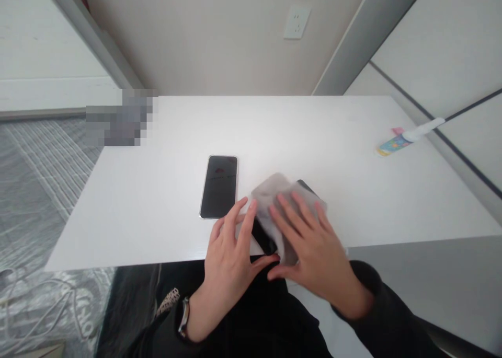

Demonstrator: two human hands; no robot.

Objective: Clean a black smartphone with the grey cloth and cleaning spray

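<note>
A thin grey cloth (270,188) lies over a flat black object (262,237), perhaps a phone, tilted at the table's front edge. Most of that object is hidden beneath the cloth. My right hand (314,251) rests flat on the cloth with its fingers spread. At the object's left side, my left hand (230,256) has its fingers stretched out, and its thumb reaches the lower corner near the table edge. Just beyond the left fingertips, a phone (220,186) with a dark screen and clear case lies face up.
The white table (157,201) stands against a wall with a power socket (297,21). On its right lies a spray bottle (394,145) with a colourful label and white top, beside a small pink item (397,131). Cables (47,305) lie on the floor at left.
</note>
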